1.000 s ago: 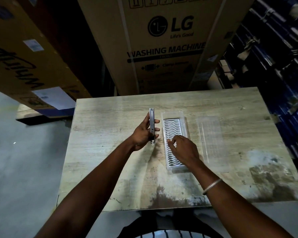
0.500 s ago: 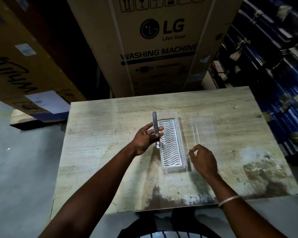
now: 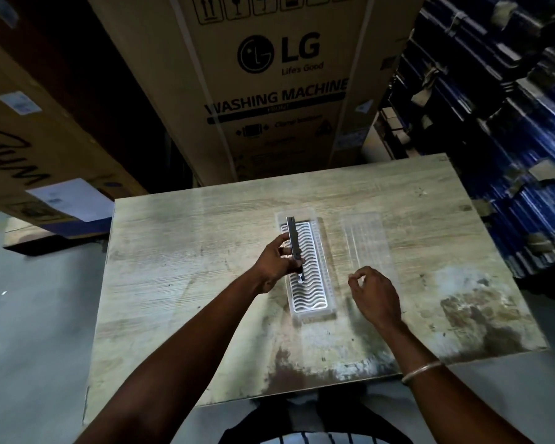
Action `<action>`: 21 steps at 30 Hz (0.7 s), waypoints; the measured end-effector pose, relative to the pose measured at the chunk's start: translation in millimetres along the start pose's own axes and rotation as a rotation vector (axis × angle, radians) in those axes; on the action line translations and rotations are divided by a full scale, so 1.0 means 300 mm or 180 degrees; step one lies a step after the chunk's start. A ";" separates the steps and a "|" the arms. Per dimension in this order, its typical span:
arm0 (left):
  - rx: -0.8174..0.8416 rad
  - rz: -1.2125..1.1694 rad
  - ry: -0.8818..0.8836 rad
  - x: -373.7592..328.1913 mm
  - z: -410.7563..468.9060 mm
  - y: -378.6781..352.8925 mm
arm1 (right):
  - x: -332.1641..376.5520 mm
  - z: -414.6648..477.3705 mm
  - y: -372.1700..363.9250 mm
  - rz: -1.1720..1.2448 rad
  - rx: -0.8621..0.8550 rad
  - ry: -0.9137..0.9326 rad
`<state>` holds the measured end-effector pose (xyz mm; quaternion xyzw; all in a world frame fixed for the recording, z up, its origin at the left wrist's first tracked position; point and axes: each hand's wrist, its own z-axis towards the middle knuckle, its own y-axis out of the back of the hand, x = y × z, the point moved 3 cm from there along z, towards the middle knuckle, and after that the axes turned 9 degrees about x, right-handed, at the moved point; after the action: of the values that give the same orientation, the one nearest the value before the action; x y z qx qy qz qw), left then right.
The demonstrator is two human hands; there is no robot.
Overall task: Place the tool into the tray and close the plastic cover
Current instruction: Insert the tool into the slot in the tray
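Views: one only, worn on my head.
Facing: forward and down over my table (image 3: pixel 180 283).
Nearness: arm's reach; stacked cartons (image 3: pixel 269 91) behind.

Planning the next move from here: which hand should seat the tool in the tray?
Left. The left hand already grips the tool directly over the tray, lined up along its length. The right hand is empty, near the clear plastic cover, so it looks better suited to closing afterward.

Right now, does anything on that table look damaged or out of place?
Only the table itself: its near edge is stained dark and worn, with a pale scuffed patch at right. The tray and clear cover lie straight, side by side.
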<state>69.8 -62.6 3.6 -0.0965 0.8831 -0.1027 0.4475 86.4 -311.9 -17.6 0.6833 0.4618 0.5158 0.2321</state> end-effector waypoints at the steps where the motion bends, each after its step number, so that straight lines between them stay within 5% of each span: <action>1: -0.0029 0.0146 -0.0003 0.006 0.007 -0.006 | -0.003 0.001 0.001 0.0004 -0.0011 0.0002; 10: -0.0697 0.2463 0.0028 0.030 0.065 -0.080 | -0.041 -0.007 -0.005 0.0049 -0.0030 -0.0002; 21: -0.0760 0.3300 0.0552 0.059 0.140 -0.127 | -0.109 -0.007 0.008 -0.0001 -0.0040 -0.0039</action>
<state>96.7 -107.8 -24.0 0.3106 0.8542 0.2252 0.3508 83.9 -341.7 -30.9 0.6849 0.4571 0.5144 0.2393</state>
